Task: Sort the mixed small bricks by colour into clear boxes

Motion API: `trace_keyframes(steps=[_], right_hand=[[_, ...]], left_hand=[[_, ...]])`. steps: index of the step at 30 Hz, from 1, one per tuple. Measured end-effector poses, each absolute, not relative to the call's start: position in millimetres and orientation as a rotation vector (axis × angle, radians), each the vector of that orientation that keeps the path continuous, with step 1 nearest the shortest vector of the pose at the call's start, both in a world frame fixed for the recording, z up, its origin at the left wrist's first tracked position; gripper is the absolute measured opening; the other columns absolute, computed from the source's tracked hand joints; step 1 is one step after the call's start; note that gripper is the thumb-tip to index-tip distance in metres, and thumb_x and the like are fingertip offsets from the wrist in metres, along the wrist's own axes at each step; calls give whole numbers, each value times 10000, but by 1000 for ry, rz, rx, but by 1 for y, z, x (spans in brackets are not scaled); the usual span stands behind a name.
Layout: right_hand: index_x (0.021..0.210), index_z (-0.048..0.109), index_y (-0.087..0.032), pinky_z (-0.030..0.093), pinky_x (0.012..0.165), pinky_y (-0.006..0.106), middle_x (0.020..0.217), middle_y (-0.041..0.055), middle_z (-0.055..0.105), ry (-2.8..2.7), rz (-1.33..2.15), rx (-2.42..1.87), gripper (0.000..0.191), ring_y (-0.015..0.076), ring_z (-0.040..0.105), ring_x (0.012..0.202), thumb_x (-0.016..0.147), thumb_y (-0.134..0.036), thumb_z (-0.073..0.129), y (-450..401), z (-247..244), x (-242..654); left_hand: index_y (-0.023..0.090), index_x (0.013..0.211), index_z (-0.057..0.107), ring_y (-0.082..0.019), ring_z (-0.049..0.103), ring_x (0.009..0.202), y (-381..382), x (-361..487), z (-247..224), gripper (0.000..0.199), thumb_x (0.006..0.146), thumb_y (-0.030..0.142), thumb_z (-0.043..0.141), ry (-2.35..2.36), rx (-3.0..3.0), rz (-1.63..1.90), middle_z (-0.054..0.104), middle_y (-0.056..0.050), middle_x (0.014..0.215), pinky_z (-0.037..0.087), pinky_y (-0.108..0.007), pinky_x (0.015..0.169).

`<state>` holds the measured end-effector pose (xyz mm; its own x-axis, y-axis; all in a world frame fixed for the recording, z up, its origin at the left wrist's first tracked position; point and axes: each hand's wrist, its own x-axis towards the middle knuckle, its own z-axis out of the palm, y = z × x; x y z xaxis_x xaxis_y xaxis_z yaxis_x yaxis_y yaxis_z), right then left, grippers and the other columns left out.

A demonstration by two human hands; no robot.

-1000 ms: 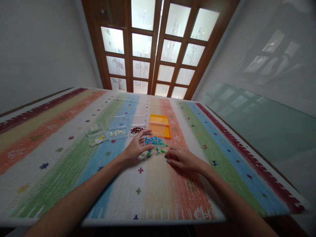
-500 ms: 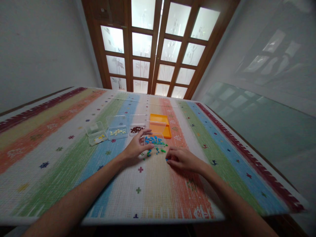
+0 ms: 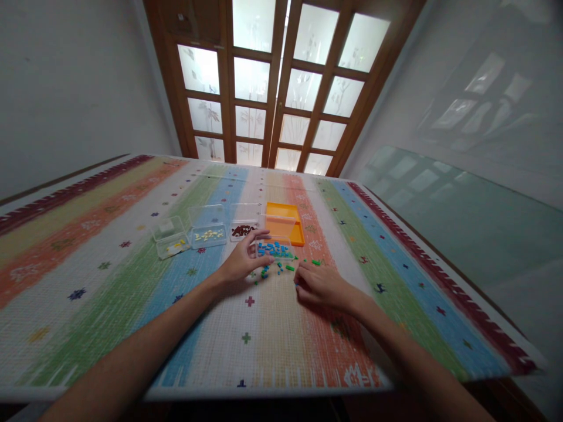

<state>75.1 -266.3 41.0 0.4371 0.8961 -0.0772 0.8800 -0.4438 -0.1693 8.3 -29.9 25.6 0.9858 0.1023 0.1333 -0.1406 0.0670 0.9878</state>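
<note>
My left hand is curved around the left side of a clear plastic box, thumb at the front and fingers behind. Small blue and green toy bricks fill the box. On the cloth in front of it lie loose blue and green bricks. To the right of these, my right hand rests low over the orange stripe with its fingers pinched together. A bit of a small blue brick shows at its fingertips, mostly hidden. Just behind that hand lies a green brick.
Left of the box stand open clear boxes with yellow pieces, cream pieces and dark brown pieces. An orange divided tray sits behind the box. A striped cloth covers the table.
My right hand has drawn its fingers closer together and shifted slightly. Green bricks now show behind it on the cloth. The left hand stays on the box.
</note>
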Motion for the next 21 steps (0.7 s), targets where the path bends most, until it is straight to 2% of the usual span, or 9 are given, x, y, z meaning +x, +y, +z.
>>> trace_keyframes(steps=[6,11,18,21], right_hand=[[920,557,-172,399,686,275,876,60,625,-1547,214,-2375,56,172,553,755,897,-209,523,-270,56,90],[936,543,-175,375,666,257,833,28,595,-1478,155,-2272,74,144,512,706,894,-233,522,-260,80,100],[910,581,-170,331,632,248,780,8,577,-1607,316,-2241,86,134,482,674,890,-253,569,-226,93,102],[869,575,-165,318,620,249,767,10,574,-1677,347,-2225,116,132,467,662,908,-274,577,-216,92,104]], left_hand=[[226,1207,608,-242,650,1062,-29,9,24,613,652,222,867,-64,1453,158,599,-133,1301,506,-473,987],[229,1229,591,-241,663,1062,-32,7,23,643,650,213,873,-101,1437,109,590,-138,1325,527,-455,963],[222,1250,586,-255,664,1087,-34,6,20,674,646,223,884,-202,1399,50,604,-141,1312,521,-447,969],[219,1258,577,-245,673,1056,-33,8,17,691,643,227,890,-230,1378,26,638,-122,1240,529,-422,942]])
